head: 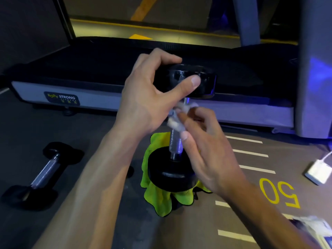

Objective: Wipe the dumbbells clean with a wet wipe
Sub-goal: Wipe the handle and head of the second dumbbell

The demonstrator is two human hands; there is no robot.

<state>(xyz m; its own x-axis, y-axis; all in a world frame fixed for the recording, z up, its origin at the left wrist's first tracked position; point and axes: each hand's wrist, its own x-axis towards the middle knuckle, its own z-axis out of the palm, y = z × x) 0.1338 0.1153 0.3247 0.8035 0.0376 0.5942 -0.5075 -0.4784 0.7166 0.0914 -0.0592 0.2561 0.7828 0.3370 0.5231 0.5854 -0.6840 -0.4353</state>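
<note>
The dumbbell (179, 126) stands upright on a green cloth (161, 198), left hand (149, 97) gripping the top head while the right hand (203, 141) pinches the wipe (177, 119) round the upper handle, so I'd guess the wiping runs down the bar.

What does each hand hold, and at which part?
The left hand grips the upright dumbbell by its top head. The right hand pinches a white wet wipe against the upper part of the metal handle.
</note>
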